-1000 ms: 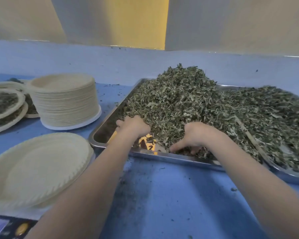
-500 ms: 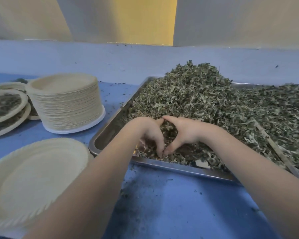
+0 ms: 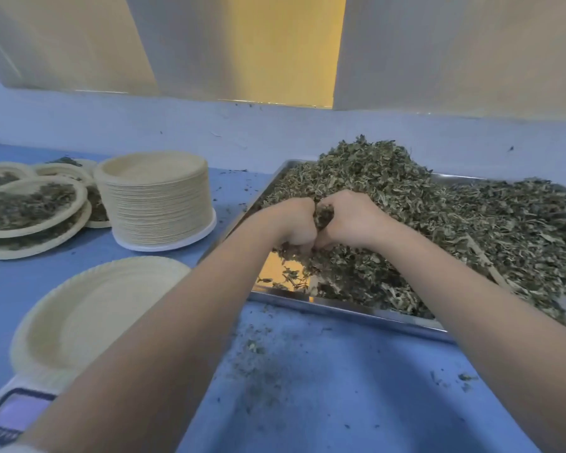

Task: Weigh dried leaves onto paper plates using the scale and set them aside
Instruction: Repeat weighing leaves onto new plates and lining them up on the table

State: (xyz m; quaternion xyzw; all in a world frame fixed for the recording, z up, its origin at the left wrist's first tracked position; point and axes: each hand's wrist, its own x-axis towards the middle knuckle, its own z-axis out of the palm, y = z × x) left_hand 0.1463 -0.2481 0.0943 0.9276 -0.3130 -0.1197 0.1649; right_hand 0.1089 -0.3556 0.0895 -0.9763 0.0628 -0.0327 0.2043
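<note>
Both hands scoop dried leaves from the tray

The left hand and right hand, pressed together, clutch a clump of dried leaves above the metal tray; an empty paper plate sits on the scale on the blue bench.

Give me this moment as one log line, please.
step: scooping | left hand and right hand: cupped together around dried leaves | tray: heaped | plate on scale: empty
</note>
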